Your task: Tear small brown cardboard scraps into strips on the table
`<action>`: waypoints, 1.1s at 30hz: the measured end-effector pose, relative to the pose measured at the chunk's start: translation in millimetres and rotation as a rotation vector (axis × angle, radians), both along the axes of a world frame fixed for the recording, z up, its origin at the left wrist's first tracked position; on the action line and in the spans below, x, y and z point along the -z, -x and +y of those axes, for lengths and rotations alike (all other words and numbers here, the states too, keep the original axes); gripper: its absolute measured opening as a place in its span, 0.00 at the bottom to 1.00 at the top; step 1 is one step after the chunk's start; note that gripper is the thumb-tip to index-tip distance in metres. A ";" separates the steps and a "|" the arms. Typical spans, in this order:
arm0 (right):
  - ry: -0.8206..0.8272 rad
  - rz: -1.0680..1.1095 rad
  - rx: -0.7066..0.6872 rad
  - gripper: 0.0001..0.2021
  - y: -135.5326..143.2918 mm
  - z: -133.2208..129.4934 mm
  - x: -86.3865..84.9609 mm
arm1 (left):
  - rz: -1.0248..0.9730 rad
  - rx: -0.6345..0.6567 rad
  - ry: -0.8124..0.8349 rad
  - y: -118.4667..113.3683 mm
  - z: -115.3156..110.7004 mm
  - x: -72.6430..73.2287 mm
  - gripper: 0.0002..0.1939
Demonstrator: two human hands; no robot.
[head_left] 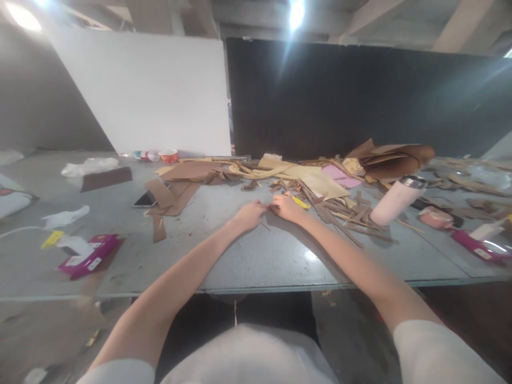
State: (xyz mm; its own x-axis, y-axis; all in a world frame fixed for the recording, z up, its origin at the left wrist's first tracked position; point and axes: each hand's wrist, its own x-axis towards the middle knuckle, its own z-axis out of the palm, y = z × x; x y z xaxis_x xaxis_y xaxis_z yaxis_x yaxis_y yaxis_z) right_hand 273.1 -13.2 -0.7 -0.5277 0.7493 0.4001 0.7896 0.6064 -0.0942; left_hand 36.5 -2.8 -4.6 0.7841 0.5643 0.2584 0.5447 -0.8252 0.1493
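Note:
My left hand [248,214] and my right hand [286,206] meet at the middle of a grey table [256,261], fingertips together on a thin brown strip [269,206]. Both hands pinch that small strip low over the table top. Just right of my right hand lies a yellow cutter-like item [301,202]. A heap of brown strips and offcuts [340,213] spreads to the right of it. Flat brown and tan sheets [188,178] lie behind my hands.
A pale pink bottle [394,200] lies tilted at the right. A magenta box [88,255] sits at left, another [478,246] at far right. A phone [144,199], cups [168,156] and white and dark boards [152,90] stand behind.

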 end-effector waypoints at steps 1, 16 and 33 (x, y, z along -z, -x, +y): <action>-0.008 -0.033 -0.018 0.14 -1.7 0.7 -1.9 | -0.002 -0.002 -0.001 0.3 0.5 0.4 0.29; 0.049 -0.355 -0.059 0.14 3.1 -19.6 -18.4 | -0.024 0.042 -0.031 5.3 1.6 7.2 0.32; -0.013 -0.356 0.129 0.14 33.3 -30.4 -12.4 | -0.138 -0.032 0.073 -6.6 15.1 11.0 0.32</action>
State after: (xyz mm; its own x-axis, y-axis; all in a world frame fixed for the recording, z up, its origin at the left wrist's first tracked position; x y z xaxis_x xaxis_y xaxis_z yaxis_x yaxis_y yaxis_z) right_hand 239.8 -43.5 11.8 -0.5375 0.8146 0.2181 0.8412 0.4996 0.2071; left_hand 43.1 12.3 -15.6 0.7250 0.6098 0.3202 0.5408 -0.7919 0.2836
